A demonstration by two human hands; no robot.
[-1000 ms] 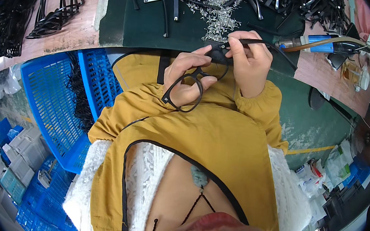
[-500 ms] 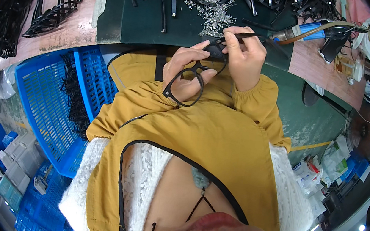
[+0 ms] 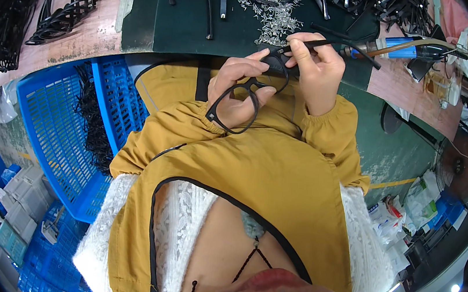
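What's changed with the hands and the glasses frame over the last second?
Little. The left hand still holds the black glasses frame, now tipped a bit more upright. The right hand keeps pinching the thin black temple arm at the frame's corner. Blue crate and green mat are unchanged.

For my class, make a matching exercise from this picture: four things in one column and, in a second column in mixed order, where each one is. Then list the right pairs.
Things:
1. black glasses frame
2. thin black stick
3. blue crate
4. small metal pins

Places:
A. heaped on the dark green mat at the table's far side
B. on the person's left, below the table edge
C. pinched in the right hand
D. held in the left hand

Pairs: 1-D, 2-C, 3-B, 4-A
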